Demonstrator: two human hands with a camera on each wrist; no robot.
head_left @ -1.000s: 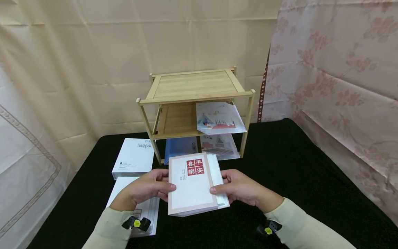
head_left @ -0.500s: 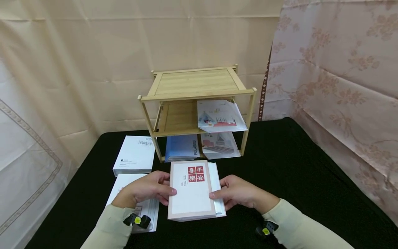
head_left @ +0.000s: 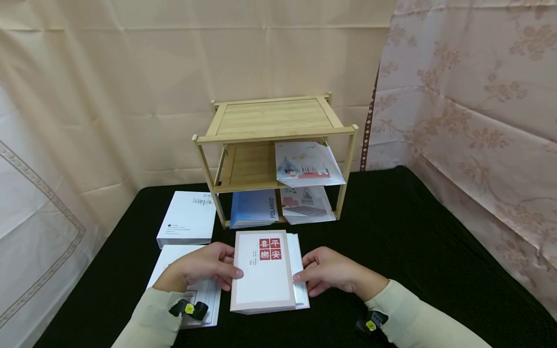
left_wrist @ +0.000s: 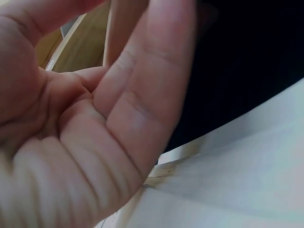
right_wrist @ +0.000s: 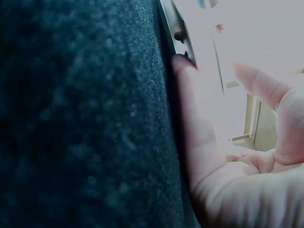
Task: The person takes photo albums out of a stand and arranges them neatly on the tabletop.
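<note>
Since the earlier frames the book (head_left: 263, 273) has come down and toward the person, from tilted above the cloth to low over the black cloth (head_left: 413, 232), near its front edge, with the cover facing up. Left hand (head_left: 200, 268) holds the book's left edge, thumb on the cover and fingers curled under; right hand (head_left: 332, 270) holds the right edge the same way, thumb tip on the cover border. The left wrist view shows only the palm and a pale edge; the right wrist view shows fingertips against a pale edge and fuzzy dark cloth. Cover: matte white card with a tan border, a red block of four squares with white Chinese characters, and small text beside it, too small to read. A second white book or sleeve (head_left: 298, 268) sticks out from under its right side. Just left, a flat white booklet (head_left: 174, 261) lies partly under the left wrist. Farther back on the left is a white boxed volume (head_left: 188, 218) with inverted characters, unreadable. Beyond is a bamboo two-tier rack (head_left: 274, 130), slatted and pale. Under its lower shelf lies a blue book (head_left: 254, 207) with "POLAROID" on its spine, beside an illustrated booklet (head_left: 306, 203). A similar illustrated booklet (head_left: 306, 164) lies on the middle shelf. Creased beige fabric backdrop (head_left: 130, 72) behind, floral-patterned to the right.
</note>
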